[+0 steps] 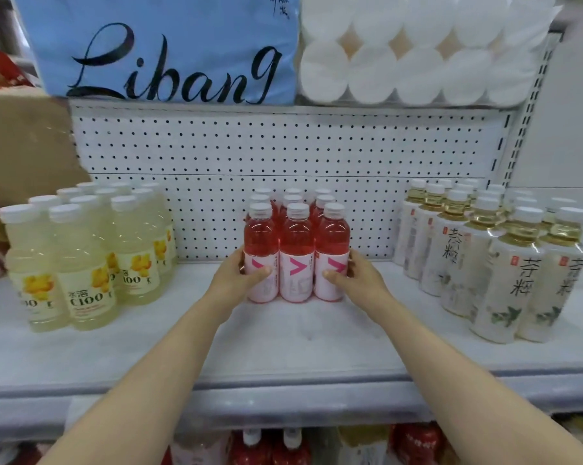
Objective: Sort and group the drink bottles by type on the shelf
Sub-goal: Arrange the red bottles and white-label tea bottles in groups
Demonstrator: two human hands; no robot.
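Note:
A block of several pink drink bottles (296, 253) with white caps stands in the middle of the white shelf (283, 344), against the pegboard back. My left hand (238, 275) grips the left front bottle, thumb across its label. My right hand (353, 276) grips the right front bottle the same way. Several pale yellow C100 bottles (82, 260) stand grouped at the left. Several tea bottles (491, 260) with white labels stand grouped at the right.
Above hang a blue tissue pack (169, 48) and a pack of white paper rolls (417, 52). A cardboard box (25, 142) sits at the left. More bottles (270, 448) show on the shelf below. Bare shelf lies between the groups and in front.

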